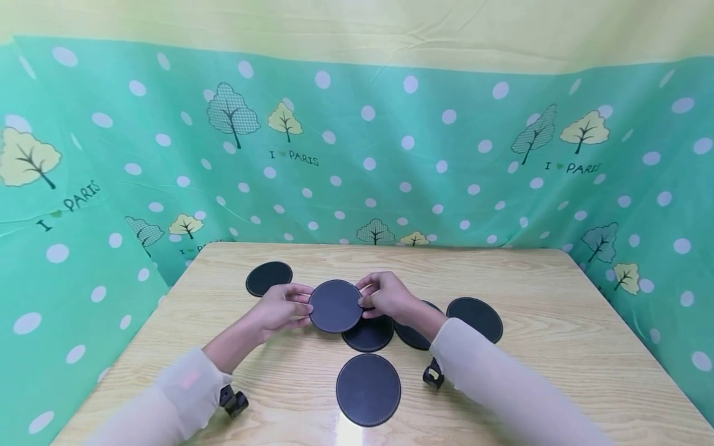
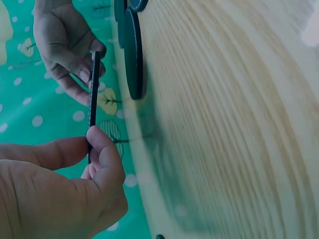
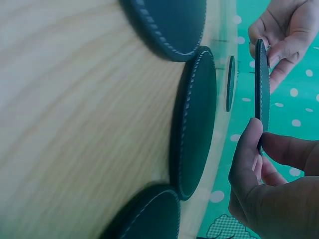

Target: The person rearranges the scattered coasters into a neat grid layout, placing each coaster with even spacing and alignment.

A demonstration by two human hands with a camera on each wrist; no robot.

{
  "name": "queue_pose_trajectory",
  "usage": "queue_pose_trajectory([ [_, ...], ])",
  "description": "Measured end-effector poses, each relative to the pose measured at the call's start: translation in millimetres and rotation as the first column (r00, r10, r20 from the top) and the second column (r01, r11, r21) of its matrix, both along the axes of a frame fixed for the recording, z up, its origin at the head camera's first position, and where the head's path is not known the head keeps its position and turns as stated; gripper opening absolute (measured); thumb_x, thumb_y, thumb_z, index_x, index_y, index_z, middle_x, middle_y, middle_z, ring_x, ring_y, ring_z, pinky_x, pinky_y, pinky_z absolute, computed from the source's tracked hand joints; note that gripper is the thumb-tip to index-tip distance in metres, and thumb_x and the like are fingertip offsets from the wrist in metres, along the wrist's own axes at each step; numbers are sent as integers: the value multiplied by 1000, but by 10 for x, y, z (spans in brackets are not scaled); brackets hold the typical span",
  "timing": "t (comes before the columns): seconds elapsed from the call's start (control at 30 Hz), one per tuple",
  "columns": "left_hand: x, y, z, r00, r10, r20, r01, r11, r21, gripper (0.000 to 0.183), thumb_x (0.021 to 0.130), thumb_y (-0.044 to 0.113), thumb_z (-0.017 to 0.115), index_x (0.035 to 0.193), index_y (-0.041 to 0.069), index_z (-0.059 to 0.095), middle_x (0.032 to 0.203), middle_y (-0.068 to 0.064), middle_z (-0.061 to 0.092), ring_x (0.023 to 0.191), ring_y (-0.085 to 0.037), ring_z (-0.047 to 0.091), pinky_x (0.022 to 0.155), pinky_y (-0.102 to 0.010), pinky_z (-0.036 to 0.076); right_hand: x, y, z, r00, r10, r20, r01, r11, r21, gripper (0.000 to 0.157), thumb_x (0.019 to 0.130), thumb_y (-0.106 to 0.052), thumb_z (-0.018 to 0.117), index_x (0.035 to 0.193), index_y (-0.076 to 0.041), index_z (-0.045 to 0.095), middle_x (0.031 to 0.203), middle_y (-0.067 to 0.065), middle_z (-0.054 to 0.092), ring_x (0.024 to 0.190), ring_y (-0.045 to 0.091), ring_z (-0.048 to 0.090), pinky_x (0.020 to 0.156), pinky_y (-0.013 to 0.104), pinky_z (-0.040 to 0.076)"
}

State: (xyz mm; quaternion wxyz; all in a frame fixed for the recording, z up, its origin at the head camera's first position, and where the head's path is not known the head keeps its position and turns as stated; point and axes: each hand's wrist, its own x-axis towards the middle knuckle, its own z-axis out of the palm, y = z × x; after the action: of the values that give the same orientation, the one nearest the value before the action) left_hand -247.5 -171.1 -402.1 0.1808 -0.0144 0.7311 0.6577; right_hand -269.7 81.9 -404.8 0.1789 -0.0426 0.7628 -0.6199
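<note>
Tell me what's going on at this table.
A person's left hand and right hand hold a dark round disc between them by its edges, raised off the wooden table. Five similar discs lie on the table: a back-left disc, a near disc, a middle disc partly hidden by the held one in the head view, another disc partly hidden by the right arm, and a rightmost disc.

A dark, stitch-rimmed round disc (image 1: 336,306) is held above the table (image 1: 558,310).
</note>
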Motion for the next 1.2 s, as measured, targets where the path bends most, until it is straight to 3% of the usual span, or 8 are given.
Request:
queue_pose_trajectory([
  [0.3, 55, 192, -64, 1000, -17, 16, 17, 1000, 15, 43, 92, -15, 61, 133, -7, 53, 110, -15, 53, 86, -19, 60, 79, -32, 60, 134, 228, -16, 1000, 4, -14, -4, 1000, 14, 31, 91, 18, 62, 120, 6, 63, 98, 16, 55, 78, 21, 65, 69, 34, 64],
  [0.87, 289, 560, -71, 994, -111, 2, 111, 993, 37, 50, 90, -13, 66, 137, 0, 54, 113, -18, 51, 82, -22, 64, 78, -35, 62, 438, 704, 60, 998, 61, -27, -59, 997, 58, 33, 93, 15, 62, 125, 6, 59, 101, 16, 55, 80, 22, 66, 72, 39, 65],
  [1.2, 406, 765, -106, 989, -145, 3, 145, 988, 52, 49, 89, -15, 67, 135, -1, 55, 112, -18, 51, 76, -21, 66, 72, -33, 63, 594, 978, 60, 992, 128, -17, -128, 991, 37, 43, 92, 12, 64, 134, 5, 56, 104, 17, 52, 82, 22, 65, 74, 42, 64],
])
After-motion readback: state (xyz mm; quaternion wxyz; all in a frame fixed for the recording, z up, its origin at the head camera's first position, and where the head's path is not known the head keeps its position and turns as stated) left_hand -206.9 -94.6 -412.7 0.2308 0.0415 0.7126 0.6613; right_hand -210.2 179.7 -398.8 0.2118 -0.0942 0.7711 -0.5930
